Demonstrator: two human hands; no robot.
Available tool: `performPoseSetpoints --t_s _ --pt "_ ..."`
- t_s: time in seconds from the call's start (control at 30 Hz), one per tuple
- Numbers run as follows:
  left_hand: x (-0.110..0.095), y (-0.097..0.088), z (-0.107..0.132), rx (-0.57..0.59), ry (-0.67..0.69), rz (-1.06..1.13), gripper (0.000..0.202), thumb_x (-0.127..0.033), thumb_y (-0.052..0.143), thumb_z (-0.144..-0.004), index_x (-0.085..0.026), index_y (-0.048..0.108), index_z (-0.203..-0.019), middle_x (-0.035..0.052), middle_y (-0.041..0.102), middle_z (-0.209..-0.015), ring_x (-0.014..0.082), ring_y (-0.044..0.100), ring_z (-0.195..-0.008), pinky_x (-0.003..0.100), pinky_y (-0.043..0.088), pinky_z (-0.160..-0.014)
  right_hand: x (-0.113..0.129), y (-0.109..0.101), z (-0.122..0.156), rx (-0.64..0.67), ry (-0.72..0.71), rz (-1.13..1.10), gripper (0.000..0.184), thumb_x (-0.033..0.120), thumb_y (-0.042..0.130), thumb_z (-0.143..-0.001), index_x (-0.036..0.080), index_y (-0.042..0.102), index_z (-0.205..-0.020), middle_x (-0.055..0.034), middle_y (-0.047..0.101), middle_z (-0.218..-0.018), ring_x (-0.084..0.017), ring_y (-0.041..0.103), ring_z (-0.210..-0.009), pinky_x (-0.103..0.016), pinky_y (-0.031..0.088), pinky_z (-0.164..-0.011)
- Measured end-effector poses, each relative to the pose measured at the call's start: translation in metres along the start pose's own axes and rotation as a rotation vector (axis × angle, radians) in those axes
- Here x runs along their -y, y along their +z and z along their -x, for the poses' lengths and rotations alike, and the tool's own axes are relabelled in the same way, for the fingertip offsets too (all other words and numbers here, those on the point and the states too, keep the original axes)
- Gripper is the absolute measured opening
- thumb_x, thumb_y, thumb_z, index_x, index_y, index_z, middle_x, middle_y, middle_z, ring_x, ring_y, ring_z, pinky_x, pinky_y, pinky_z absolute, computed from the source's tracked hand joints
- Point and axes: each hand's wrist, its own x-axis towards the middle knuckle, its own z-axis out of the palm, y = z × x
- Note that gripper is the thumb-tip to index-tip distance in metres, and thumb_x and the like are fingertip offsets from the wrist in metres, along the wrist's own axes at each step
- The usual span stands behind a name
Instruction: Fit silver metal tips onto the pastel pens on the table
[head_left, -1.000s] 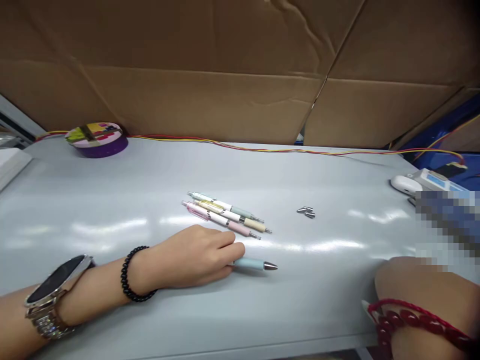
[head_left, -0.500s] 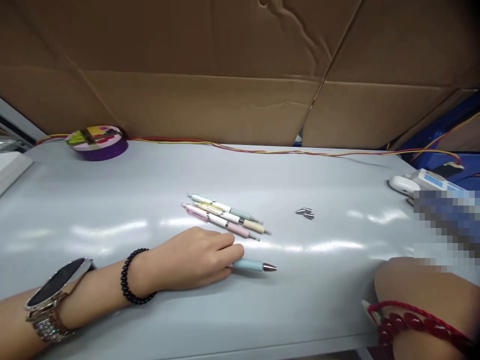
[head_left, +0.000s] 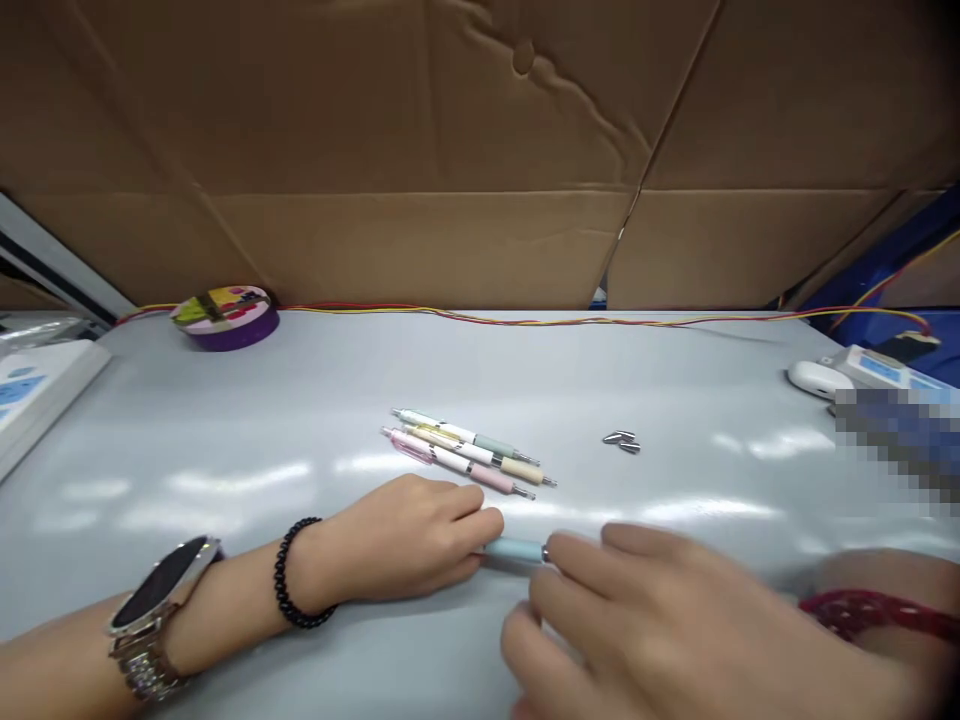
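Observation:
My left hand (head_left: 409, 535) lies on the grey table (head_left: 300, 400), fingers closed around a light blue pen (head_left: 514, 549) whose barrel sticks out to the right. My right hand (head_left: 645, 625) is low on the table, its fingertips at the pen's metal tip; the hand is blurred and its fingers look loosely spread. Just beyond the left hand lie three pastel pens (head_left: 469, 452) side by side. A few small silver pen tips (head_left: 622, 441) sit to their right.
A round purple tin (head_left: 225, 315) stands at the back left, a white device (head_left: 34, 390) at the left edge. A red-yellow wire (head_left: 525, 320) runs along the cardboard wall (head_left: 450, 150). A white object (head_left: 814, 377) lies at the right.
My right hand has moved left from the table's right corner to the tip of the light blue pen. The left hand has kept its hold; the view shifted slightly.

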Motion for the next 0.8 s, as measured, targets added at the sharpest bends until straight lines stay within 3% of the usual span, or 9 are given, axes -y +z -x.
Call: performPoseSetpoints --t_s 0.07,0.13,0.23,0.4,0.57,0.7,0.8 --pt "0.000 0.000 0.000 -0.009 0.003 0.008 0.008 -0.014 0.043 -0.084 -0.020 0.042 -0.078 -0.0013 0.054 -0.072 0.0147 0.049 -0.055 0.027 0.032 -0.047 -0.012 -0.006 -0.002 -0.040 0.045 0.052 0.014 0.032 0.057 -0.080 0.020 0.057 -0.072 -0.0007 0.059 -0.061 -0.018 0.055 -0.056 -0.031 0.038 -0.042" --pt "0.000 0.000 0.000 -0.015 0.009 0.007 0.007 -0.017 0.044 -0.085 -0.019 0.043 -0.079 -0.0013 0.054 -0.071 0.0147 0.050 -0.055 0.027 0.033 -0.047 -0.023 -0.002 0.003 -0.041 0.021 0.073 0.012 0.024 0.050 -0.085 0.018 0.060 -0.086 -0.0029 0.063 -0.070 -0.020 0.056 -0.060 -0.032 0.039 -0.044" --pt "0.000 0.001 0.001 -0.025 0.014 -0.003 0.008 -0.021 0.047 -0.085 -0.020 0.044 -0.079 -0.0013 0.056 -0.072 0.0148 0.051 -0.055 0.028 0.031 -0.045 -0.034 0.010 0.016 -0.059 -0.074 -0.005 0.028 0.011 0.031 -0.093 0.015 0.059 -0.094 -0.0031 0.063 -0.072 -0.016 0.054 -0.057 -0.030 0.040 -0.049" --pt "0.001 0.001 0.002 -0.037 0.036 0.041 0.020 -0.036 0.048 -0.088 -0.020 0.043 -0.077 -0.0009 0.058 -0.072 0.0148 0.052 -0.054 0.028 0.032 -0.046 -0.042 0.020 0.025 -0.201 -0.132 -0.140 0.040 0.011 0.018 -0.099 0.013 0.058 -0.097 -0.0041 0.067 -0.077 -0.013 0.057 -0.063 -0.027 0.044 -0.060" --pt "0.001 0.000 0.003 -0.101 0.046 0.163 0.020 -0.030 0.037 -0.092 -0.020 0.041 -0.075 -0.0022 0.057 -0.065 0.0140 0.051 -0.052 0.027 0.031 -0.046 -0.045 0.035 0.023 -0.297 -0.024 -0.275 0.024 0.020 0.038 -0.096 0.014 0.059 -0.087 -0.0017 0.062 -0.065 -0.012 0.053 -0.057 -0.025 0.040 -0.055" --pt "0.000 -0.002 0.003 -0.121 0.024 0.202 0.026 -0.030 0.029 -0.096 -0.021 0.039 -0.074 -0.0027 0.056 -0.063 0.0135 0.049 -0.050 0.026 0.029 -0.045 -0.047 0.048 0.023 -0.301 0.014 -0.192 0.040 0.025 0.036 -0.096 0.017 0.052 -0.061 0.0005 0.049 -0.050 -0.012 0.040 -0.046 -0.027 0.027 -0.046" --pt "-0.001 -0.002 0.002 -0.114 0.000 0.195 0.025 -0.030 0.029 -0.096 -0.021 0.038 -0.075 -0.0028 0.056 -0.062 0.0134 0.049 -0.050 0.025 0.028 -0.045 -0.046 0.050 0.024 -0.279 0.036 -0.170 0.043 0.027 0.033 -0.097 0.018 0.049 -0.058 -0.0001 0.048 -0.050 -0.013 0.039 -0.047 -0.027 0.025 -0.047"
